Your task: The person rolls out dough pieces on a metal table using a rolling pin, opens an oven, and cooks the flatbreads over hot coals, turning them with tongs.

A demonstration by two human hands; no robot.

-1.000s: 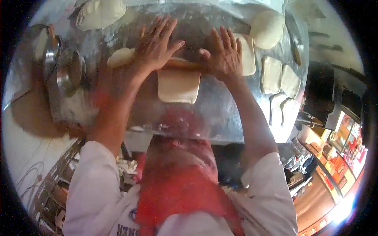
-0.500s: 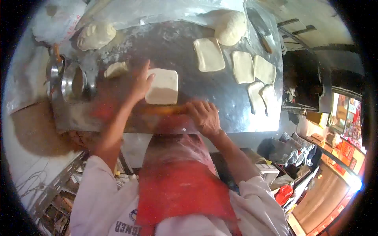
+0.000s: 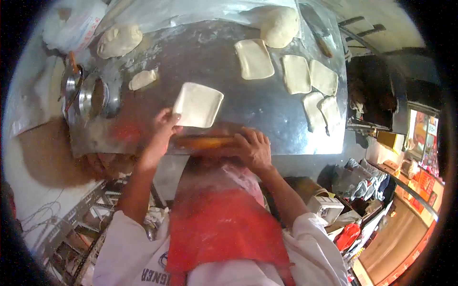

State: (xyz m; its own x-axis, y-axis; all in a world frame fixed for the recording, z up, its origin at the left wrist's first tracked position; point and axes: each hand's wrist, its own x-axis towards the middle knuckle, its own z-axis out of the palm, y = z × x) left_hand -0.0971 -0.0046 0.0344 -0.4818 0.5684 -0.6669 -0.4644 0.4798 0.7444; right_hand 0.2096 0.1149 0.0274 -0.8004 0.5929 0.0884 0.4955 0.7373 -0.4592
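Note:
A flat square sheet of dough [image 3: 198, 106] lies turned on the metal worktop before me. My left hand [image 3: 167, 127] has its lower left corner pinched between thumb and fingers. Close to the near edge of the worktop is a wooden rolling pin [image 3: 205, 142], blurred along its length. My right hand [image 3: 254, 148] is closed over the right end of the pin. A small piece of dough [image 3: 143, 79] rests to the left, beyond my left hand.
Several flattened dough pieces, among them a square one [image 3: 255, 59], lie at the right. Dough lumps [image 3: 120, 41] [image 3: 280, 27] sit at the back. Metal bowls [image 3: 90, 97] stand on the left, and a wooden-handled blade [image 3: 317, 33] lies at the back right.
My left hand has moved from the dough sheet's upper left side to its lower left corner. The sheet has turned clockwise and shifted slightly. My right hand stays on the rolling pin.

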